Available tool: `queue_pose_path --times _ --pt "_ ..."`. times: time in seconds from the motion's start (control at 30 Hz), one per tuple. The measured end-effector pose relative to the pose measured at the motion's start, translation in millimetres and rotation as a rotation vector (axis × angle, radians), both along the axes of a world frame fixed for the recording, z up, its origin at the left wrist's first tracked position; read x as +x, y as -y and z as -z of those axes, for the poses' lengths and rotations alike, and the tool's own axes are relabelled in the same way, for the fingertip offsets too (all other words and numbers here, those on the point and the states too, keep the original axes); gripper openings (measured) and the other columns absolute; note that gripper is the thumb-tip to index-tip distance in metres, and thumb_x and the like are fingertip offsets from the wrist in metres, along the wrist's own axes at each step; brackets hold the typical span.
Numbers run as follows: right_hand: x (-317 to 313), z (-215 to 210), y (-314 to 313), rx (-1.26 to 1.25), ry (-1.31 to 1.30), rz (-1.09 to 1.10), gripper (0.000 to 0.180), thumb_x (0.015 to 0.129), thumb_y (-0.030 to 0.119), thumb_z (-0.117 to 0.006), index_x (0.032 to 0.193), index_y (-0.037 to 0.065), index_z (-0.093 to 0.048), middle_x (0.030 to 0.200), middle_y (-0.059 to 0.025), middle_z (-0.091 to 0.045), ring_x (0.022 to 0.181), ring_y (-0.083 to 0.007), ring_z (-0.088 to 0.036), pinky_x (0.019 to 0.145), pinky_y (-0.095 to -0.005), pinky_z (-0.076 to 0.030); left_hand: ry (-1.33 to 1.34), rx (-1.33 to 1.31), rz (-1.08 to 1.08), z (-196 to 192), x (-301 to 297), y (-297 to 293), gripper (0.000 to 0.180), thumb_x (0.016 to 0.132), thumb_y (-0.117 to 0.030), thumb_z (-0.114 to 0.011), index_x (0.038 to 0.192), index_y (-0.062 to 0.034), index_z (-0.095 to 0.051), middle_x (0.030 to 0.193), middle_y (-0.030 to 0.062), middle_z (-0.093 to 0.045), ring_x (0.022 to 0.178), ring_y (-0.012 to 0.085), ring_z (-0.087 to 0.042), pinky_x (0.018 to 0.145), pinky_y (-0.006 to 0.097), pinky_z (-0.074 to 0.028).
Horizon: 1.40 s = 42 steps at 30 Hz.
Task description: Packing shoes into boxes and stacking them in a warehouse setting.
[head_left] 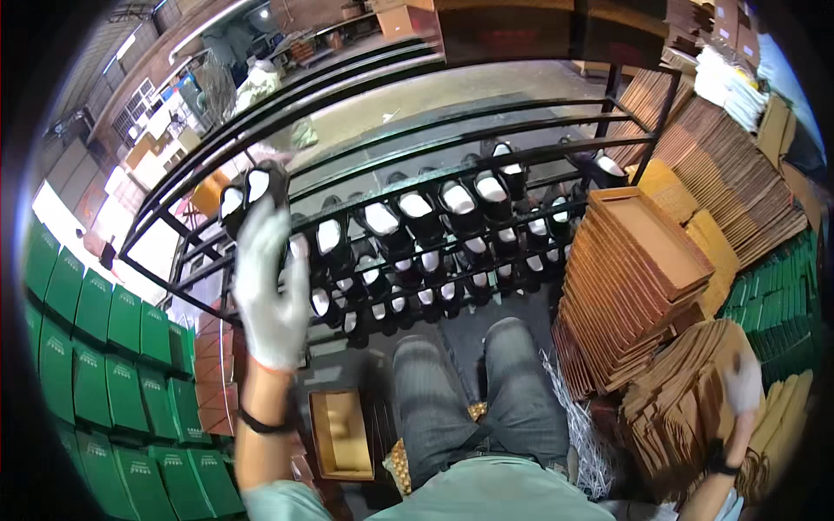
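Note:
My left hand (268, 286), in a white glove, is raised to the black metal rack (365, 165) and grips a pair of black shoes (252, 189) with white insoles at the rack's left end. Several more black shoes (434, 234) stand in rows on the rack's bars. My right hand (744, 382), also gloved, reaches down to the right and rests on a stack of flat brown cardboard pieces (686, 399). My legs in grey jeans (473, 391) are between the two hands.
Green boxes (95, 347) are stacked along the left, and more green boxes (777, 295) at the right. A tall stack of brown box trays (634, 269) stands right of the rack. An open brown box (340, 434) lies by my left knee.

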State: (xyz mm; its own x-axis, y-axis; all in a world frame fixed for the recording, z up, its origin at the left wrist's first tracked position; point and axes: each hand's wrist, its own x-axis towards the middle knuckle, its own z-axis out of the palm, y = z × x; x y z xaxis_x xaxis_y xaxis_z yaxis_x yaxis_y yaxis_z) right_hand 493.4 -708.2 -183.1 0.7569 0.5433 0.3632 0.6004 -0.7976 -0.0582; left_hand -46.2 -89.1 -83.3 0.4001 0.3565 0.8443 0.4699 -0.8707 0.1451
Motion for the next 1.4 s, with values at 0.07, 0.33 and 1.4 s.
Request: queue_pose_path --times 0.07,0.33,1.4 --pt "-10 35 6 -0.191 -0.319 0.044 0.027 0.082 0.016 -0.078 0.094 -0.008 -0.073 0.092 -0.0318 -0.073 0.089 -0.0483 -0.073 0.081 -0.0501 -0.058 -0.145 -0.591 -0.478 191 -116 28 0.070 0.100 -0.016 -0.075 0.162 0.0067 -0.050 0.171 0.0310 -0.045 0.160 0.0466 -0.044 0.134 0.053 -0.035" --pt "-25 28 -20 -0.170 -0.309 0.019 0.025 0.081 0.025 -0.079 0.085 0.000 -0.076 0.085 -0.0262 -0.074 0.083 -0.0437 -0.075 0.076 -0.0494 -0.059 -0.619 -1.351 -0.790 554 -278 188 0.047 0.096 -0.035 -0.078 0.126 0.0008 -0.072 0.124 0.0302 -0.077 0.123 0.0489 -0.072 0.108 0.053 -0.057" --pt "-220 -14 -441 0.307 -1.055 -0.808 0.032 0.101 0.030 -0.074 0.107 -0.001 -0.073 0.099 -0.0174 -0.071 0.091 -0.0276 -0.074 0.084 -0.0440 -0.063 0.171 -1.705 0.427 168 96 223 0.037 0.106 -0.029 -0.079 0.126 0.0017 -0.076 0.110 0.0094 -0.079 0.099 0.0185 -0.071 0.091 0.038 -0.057"
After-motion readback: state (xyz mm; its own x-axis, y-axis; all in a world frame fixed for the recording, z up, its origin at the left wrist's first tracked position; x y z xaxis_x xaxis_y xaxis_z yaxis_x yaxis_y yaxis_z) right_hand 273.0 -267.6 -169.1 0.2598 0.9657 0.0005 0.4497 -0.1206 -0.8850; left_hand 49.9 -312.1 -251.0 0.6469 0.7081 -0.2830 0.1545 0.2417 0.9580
